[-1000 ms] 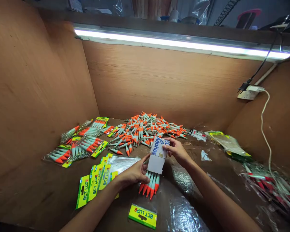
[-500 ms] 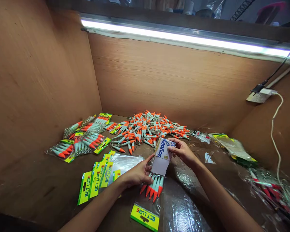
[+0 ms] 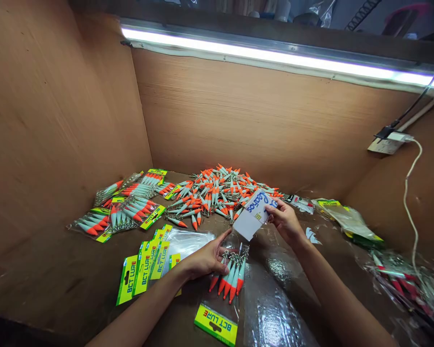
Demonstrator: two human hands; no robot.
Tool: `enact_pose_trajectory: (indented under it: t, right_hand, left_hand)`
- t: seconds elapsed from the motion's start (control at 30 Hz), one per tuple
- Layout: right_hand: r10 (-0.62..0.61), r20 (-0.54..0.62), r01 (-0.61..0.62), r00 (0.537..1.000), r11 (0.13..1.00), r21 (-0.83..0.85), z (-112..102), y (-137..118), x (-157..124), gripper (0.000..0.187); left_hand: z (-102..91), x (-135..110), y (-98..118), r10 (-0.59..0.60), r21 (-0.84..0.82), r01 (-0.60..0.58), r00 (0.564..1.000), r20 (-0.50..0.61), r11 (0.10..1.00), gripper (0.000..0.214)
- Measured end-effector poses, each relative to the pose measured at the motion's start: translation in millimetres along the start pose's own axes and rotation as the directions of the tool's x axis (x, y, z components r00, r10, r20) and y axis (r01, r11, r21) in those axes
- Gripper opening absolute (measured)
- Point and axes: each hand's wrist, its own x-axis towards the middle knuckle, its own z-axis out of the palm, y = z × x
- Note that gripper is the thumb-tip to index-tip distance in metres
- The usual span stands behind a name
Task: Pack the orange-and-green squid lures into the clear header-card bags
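Observation:
My right hand (image 3: 285, 219) grips a folded white card (image 3: 251, 222) with blue lettering by its right edge, raised over the table and tilted. My left hand (image 3: 211, 256) holds the open end of a clear plastic bag (image 3: 222, 304), its thumb over the front and its index finger stretched out. Several fishing lures (image 3: 234, 274), pale blue-green with orange tips, lie side by side in that bag, tips toward me. The bag's yellow and green BCT LURE header (image 3: 216, 324) lies nearest me, upside down. The card is apart from the bag.
A heap of loose lures (image 3: 220, 190) lies at the back. Filled packs (image 3: 130, 207) are piled on the left, and unfilled header bags (image 3: 144, 270) are fanned out left of my hand. Other bags (image 3: 350, 224) and packed red lures (image 3: 401, 284) lie right, near a white cable (image 3: 407, 193).
The card has moved up and right, away from the bag's mouth, in my right hand. The lures' metal ends now show in the bag. My left hand has stayed in place.

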Motion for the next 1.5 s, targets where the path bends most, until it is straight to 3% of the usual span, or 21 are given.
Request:
enact_pose_trajectory:
  t: [0.2, 0.3, 0.37, 0.43, 0.47, 0.53, 0.6, 0.77, 1.0, 1.17, 1.33, 1.5]
  right_hand:
    - [-0.028, -0.151, 0.01, 0.988, 0.993, -0.117, -54.2, -14.4, 17.0, 0.046]
    - [-0.126, -0.208, 0.045, 0.97, 0.935, -0.353, -61.6, -17.0, 17.0, 0.052]
    - [-0.132, -0.118, 0.054, 0.984, 0.86, -0.507, -49.3, -15.1, 10.7, 0.048]
    - [0.015, 0.096, 0.039, 0.995, 0.843, -0.536, -26.4, -11.8, -0.2, 0.044]
    - [0.109, 0.218, 0.02, 0.97, 0.855, -0.518, -13.4, -10.3, -6.6, 0.045]
    - [0.262, 0.453, -0.02, 0.852, 0.881, -0.472, 11.0, -8.6, -19.0, 0.045]
    - [0.294, 0.538, -0.023, 0.79, 0.891, -0.453, 28.1, -8.8, -28.3, 0.042]
    - [0.156, 0.446, 0.062, 0.881, 0.897, -0.437, 38.6, -10.5, -34.2, 0.035]
    - [0.116, 0.366, -0.025, 0.923, 0.97, -0.243, 40.6, -0.3, -31.3, 0.037]
    - [0.093, 0.345, -0.01, 0.934, 0.972, -0.234, 41.2, 0.8, -31.3, 0.035]
    - [0.036, 0.326, 0.082, 0.945, 0.936, -0.342, 40.8, 1.4, -31.9, 0.029]
    - [-0.166, 0.311, 0.295, 0.936, 0.852, -0.432, 42.1, -7.5, -37.1, 0.022]
  left_hand:
    - [-0.6, -5.9, 9.4, 0.036, 0.032, -0.036, 0.999, -0.003, 0.999, 0.12]
    - [0.3, -5.1, 13.7, 0.081, 0.038, -0.082, 0.997, 0.004, 0.996, 0.118]
    - [1.2, -3.9, 15.7, 0.125, 0.046, -0.125, 0.992, 0.002, 0.991, 0.117]
    - [2.7, -3.4, 17.2, 0.168, 0.052, -0.168, 0.986, -0.006, 0.984, 0.116]
    - [3.7, -3.6, 17.8, 0.183, 0.055, -0.182, 0.983, -0.01, 0.982, 0.116]
    - [6.1, -4.5, 19.3, 0.196, 0.062, -0.196, 0.98, -0.009, 0.979, 0.115]
    - [8.3, -5.7, 20.7, 0.217, 0.07, -0.216, 0.976, -0.01, 0.974, 0.116]
    - [9.5, -5.9, 21.3, 0.279, 0.17, -0.264, 0.958, -0.071, 0.949, 0.119]
    - [16.4, 5.7, 2.6, 0.176, 0.178, -0.153, 0.978, -0.116, 0.972, 0.118]
    - [23.4, 14.9, -4.8, 0.28, 0.354, -0.172, 0.919, -0.279, 0.919, 0.094]
    - [25.1, 13.3, -2.0, 0.265, 0.375, -0.128, 0.901, -0.343, 0.918, 0.078]
    - [27.3, 7.9, 6.5, 0.244, 0.38, -0.11, 0.913, -0.327, 0.918, 0.062]
